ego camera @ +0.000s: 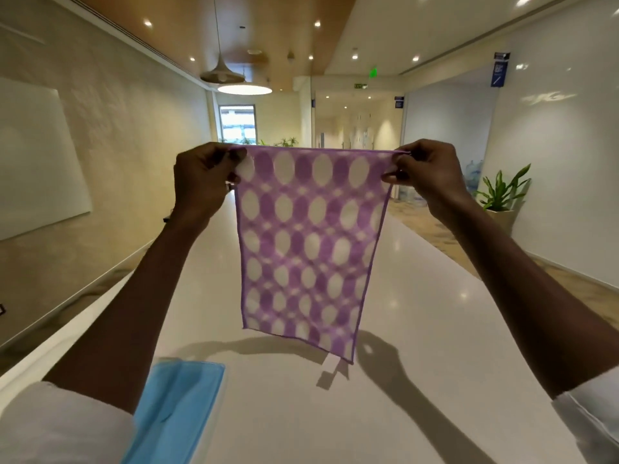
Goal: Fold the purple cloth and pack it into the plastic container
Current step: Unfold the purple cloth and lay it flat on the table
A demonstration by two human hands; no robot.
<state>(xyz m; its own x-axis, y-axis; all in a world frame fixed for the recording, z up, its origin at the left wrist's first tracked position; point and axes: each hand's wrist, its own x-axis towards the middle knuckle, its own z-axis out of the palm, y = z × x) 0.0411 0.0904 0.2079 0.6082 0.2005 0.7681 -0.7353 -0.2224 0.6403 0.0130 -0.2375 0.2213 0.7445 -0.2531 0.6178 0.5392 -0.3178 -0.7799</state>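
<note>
Each grip pinches a top corner: left hand (201, 180), right hand (427, 175), purple cloth (303, 242) hanging. Uneven lowering onto the bench (418, 346) could skew the fold; the blue-lidded container (181, 403), probably shut, would block packing.

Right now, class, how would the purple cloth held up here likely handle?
Probably floppy: the purple cloth hangs limp below the left hand and right hand. Likely light, since fingertip pinches at its top corners hold it.

bright ceiling lights (244, 88) glare on the glossy table (435, 296); soft arm shadows, slight blur, wide-angle bending at edges
</note>
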